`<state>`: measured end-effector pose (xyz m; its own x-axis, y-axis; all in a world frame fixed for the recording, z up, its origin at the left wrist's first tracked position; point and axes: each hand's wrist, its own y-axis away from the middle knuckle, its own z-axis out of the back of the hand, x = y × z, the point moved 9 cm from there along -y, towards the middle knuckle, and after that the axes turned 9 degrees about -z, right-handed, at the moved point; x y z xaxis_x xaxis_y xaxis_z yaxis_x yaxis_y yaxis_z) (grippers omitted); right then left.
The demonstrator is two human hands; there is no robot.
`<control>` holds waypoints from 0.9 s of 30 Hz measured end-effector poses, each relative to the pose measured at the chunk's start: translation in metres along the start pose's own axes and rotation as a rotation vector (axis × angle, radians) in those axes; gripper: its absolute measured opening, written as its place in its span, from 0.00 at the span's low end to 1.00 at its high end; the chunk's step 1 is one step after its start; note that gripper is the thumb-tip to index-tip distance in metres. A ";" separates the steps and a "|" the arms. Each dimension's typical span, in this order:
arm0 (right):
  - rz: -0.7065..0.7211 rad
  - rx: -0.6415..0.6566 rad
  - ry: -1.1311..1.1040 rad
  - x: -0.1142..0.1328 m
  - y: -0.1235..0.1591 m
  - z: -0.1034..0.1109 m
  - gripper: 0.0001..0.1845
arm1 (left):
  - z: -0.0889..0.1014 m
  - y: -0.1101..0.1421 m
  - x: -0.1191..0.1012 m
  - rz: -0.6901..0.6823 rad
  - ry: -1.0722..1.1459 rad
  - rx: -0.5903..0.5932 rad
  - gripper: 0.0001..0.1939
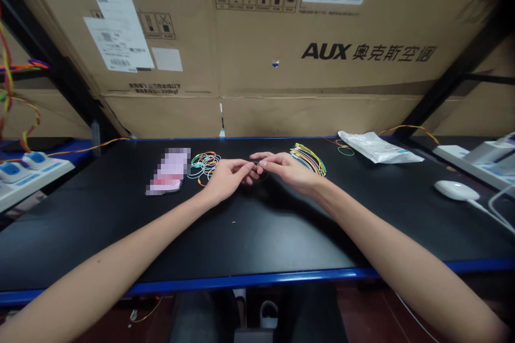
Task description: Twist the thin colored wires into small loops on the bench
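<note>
Left hand (227,181): you're pinching a thin dark wire loop (262,176), fingers closed.
Right hand (287,169): you're pinching it too, fingers closed.
Loose: coloured wire loops (205,166) are tangling left of your hands.
Aligned: a coloured wire bundle (308,159) is lying right of your hands.

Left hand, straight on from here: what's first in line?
The right hand: the left hand points at its fingertips, almost touching, though depth is unclear.

thin dark wire loop (262,175): pinched, sagging, colour hard to tell | multicolour wire coil (205,167): loose tangled rings, lying flat, 9 o'clock of loop | yellow-green wire bundle (308,159): near-parallel curved strands, lying flat, 2 o'clock of loop
</note>
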<state>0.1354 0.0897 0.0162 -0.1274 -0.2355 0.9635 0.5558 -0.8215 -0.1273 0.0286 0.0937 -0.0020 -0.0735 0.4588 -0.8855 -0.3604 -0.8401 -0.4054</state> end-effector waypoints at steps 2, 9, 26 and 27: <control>0.043 -0.021 0.104 0.005 0.000 0.001 0.13 | 0.000 0.000 0.004 0.027 0.027 -0.001 0.12; 0.277 -0.254 0.622 0.027 0.009 0.004 0.13 | -0.002 0.002 0.007 0.043 0.024 0.002 0.12; 0.052 -0.425 0.270 0.003 0.002 0.027 0.13 | -0.002 0.014 -0.042 -0.572 -0.915 -0.002 0.27; 0.046 -0.417 0.245 0.001 0.001 0.026 0.13 | -0.002 0.015 -0.044 -0.582 -0.926 -0.014 0.27</control>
<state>0.1574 0.1025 0.0236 -0.3277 -0.3503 0.8774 0.1949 -0.9338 -0.3000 0.0284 0.0607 0.0304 -0.5682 0.8216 -0.0456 -0.5564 -0.4245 -0.7143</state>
